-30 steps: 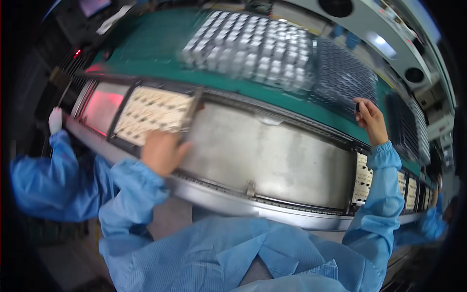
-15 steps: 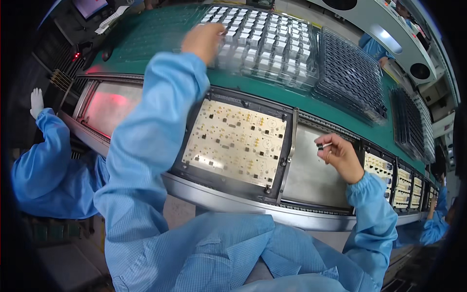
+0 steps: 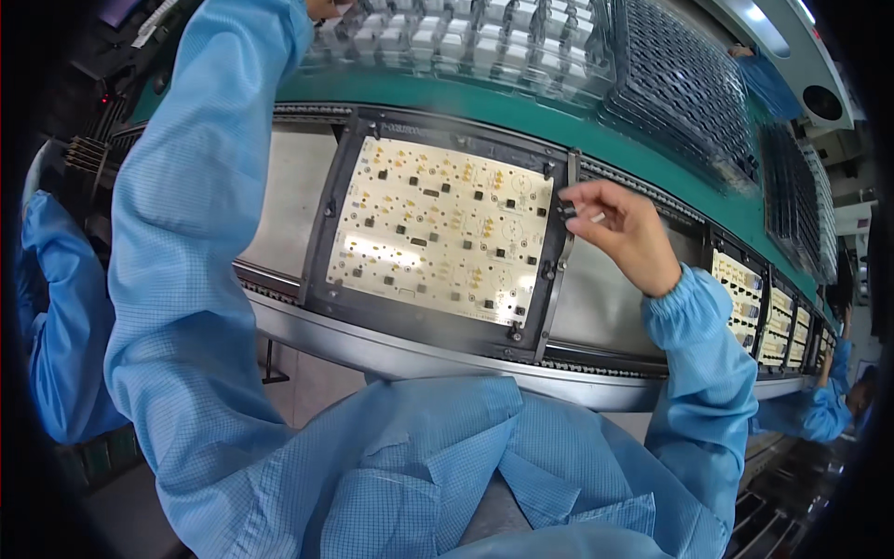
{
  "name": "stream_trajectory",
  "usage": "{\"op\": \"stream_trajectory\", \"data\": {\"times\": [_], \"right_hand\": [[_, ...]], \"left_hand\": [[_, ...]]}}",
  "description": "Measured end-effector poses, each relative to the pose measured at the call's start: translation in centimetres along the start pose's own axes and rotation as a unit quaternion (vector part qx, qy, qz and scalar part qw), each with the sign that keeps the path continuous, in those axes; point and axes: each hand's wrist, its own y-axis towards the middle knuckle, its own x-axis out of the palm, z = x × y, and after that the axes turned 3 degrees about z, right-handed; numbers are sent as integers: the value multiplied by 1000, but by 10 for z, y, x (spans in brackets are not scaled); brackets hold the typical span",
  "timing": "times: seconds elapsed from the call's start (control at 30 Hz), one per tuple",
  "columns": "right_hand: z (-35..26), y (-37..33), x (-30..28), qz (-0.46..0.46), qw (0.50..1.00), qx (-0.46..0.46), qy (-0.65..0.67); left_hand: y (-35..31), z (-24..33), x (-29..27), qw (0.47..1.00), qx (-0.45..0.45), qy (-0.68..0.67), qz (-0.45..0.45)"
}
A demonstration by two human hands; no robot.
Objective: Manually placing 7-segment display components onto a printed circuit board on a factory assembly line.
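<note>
A cream circuit board (image 3: 433,224) dotted with small black and yellow parts lies in a dark frame (image 3: 321,252) on the conveyor. My right hand (image 3: 629,233) is just over the frame's right edge, thumb and fingers pinching a small black component (image 3: 565,211). A bit of white shows between the same fingers. At the top edge my left hand (image 3: 326,8) is beside the near left corner of a clear plastic tray (image 3: 396,61) of white parts. Most of that hand is cut off, so its fingers and anything in them are hidden.
Stacked dark trays (image 3: 675,84) stand on the green work surface (image 3: 521,116), with more trays (image 3: 792,196) farther right. Other framed boards (image 3: 736,289) sit down the conveyor. A metal rail (image 3: 391,340) runs along its near side. Co-workers' blue sleeves (image 3: 70,317) show at left and right.
My left hand has moved up and left, mostly out of the picture. My right hand has shifted left and up to the frame's edge, still pinching the component. The view has shifted.
</note>
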Motion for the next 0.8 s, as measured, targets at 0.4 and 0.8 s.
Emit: {"op": "stream_trajectory", "data": {"times": [0.4, 0.8], "right_hand": [[9, 38, 3, 50, 917, -213, -332], [12, 27, -5, 58, 961, -99, -251]], "left_hand": [[65, 212, 125, 927, -303, -214, -47], [57, 216, 182, 953, -302, -38, 2]]}}
